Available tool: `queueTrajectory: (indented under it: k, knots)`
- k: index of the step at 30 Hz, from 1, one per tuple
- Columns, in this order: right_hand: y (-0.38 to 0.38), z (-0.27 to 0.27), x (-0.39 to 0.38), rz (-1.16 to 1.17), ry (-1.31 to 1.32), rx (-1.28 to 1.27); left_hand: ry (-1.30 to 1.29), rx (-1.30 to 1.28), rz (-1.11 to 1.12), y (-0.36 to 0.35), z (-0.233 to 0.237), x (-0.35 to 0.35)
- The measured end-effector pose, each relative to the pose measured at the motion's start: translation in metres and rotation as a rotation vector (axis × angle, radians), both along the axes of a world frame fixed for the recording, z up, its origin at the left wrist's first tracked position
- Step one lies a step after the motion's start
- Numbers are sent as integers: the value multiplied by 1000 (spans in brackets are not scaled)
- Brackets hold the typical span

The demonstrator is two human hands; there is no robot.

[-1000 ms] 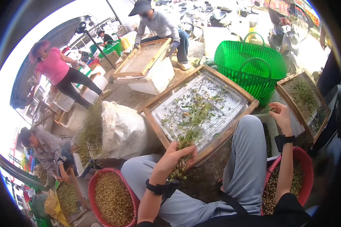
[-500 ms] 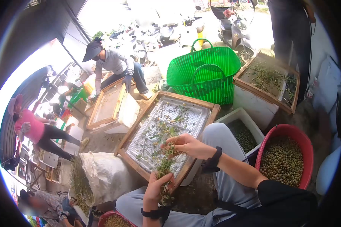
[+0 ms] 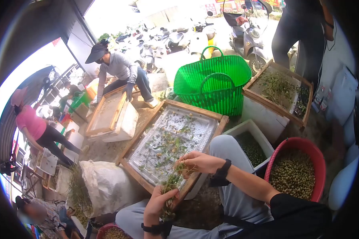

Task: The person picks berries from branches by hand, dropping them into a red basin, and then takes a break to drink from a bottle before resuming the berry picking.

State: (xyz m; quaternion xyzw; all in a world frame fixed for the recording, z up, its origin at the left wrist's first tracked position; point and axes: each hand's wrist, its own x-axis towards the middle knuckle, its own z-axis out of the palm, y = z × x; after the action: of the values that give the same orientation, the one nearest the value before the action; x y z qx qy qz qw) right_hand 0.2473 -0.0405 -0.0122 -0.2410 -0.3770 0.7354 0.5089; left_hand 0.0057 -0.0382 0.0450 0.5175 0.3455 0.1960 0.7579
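Observation:
My left hand is closed round a bunch of green plant stems at the front edge of a wood-framed mesh tray. Just above and to the right, my right hand has its fingers bent together at the upper part of the bunch; what sits between the fingertips is too small to make out. Loose leaves, stems and small round fruits lie scattered over the white mesh. Both wrists wear black bands.
A red basket of round fruits and a white bin stand to the right. Behind is a green basket. A white sack is at the left. A person in grey holds another framed tray.
The view has shifted slightly. My right hand stays near the bunch, its fingers now drawn closer together. The person in pink at the left has lowered their arms.

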Motion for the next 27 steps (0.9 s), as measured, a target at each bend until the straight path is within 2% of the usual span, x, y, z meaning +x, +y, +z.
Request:
queueTrajectory:
  k: [1,4,7,10,16,19,22,24,26,27]
  knots:
    - [-1,2,0,-42,56,-42,16,-1,-9,1,0,-1]
    - [-8,18,0,-199,3,-88,78,53,-70,3,2,1]
    - [-5,16,6,-307,-174,-44,101,105,-94,3,2,2]
    - [-1,9,11,-348,-216,-24,85,88,-70,2,3,2]
    - [1,3,8,-364,-18,-84,69,51,-67,2,5,1]
    - [6,-10,17,-378,314,-170,39,60,-81,3,4,-3]
    - [4,-5,40,-491,411,-177,4,55,-71,4,3,-11]
    - [-10,15,61,-576,339,-67,-13,51,-48,5,7,-12]
    - [-29,35,96,-702,97,90,-16,39,-16,4,9,-15]
    - [-41,44,110,-837,-43,108,-29,32,-12,3,9,-17]
